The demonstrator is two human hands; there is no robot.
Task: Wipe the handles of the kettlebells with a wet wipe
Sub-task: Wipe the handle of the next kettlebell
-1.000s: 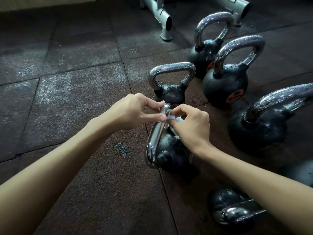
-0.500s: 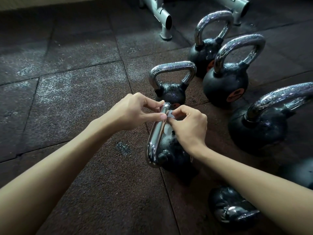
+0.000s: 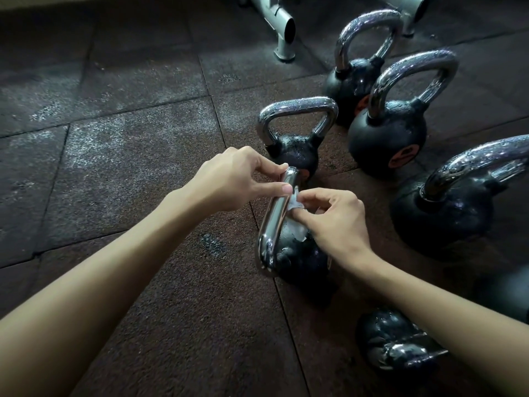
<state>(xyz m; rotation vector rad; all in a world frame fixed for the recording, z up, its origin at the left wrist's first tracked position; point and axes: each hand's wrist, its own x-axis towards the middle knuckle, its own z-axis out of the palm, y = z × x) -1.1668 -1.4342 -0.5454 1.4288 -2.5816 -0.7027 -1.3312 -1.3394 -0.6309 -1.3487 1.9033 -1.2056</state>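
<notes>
A small black kettlebell stands on the rubber floor in front of me, its chrome handle seen edge-on. My left hand pinches the top of that handle between thumb and forefinger. My right hand pinches a crumpled white wet wipe against the handle's right side, and part of the wipe hangs down inside the loop.
Several more black kettlebells with chrome handles stand behind and to the right: one just beyond, two farther back, a big one at right. Another lies tipped under my right forearm. Grey rack feet stand at the top.
My right hand has slid a little down the handle's right side and the wipe shows more below my fingers. My left hand keeps its pinch at the top.
</notes>
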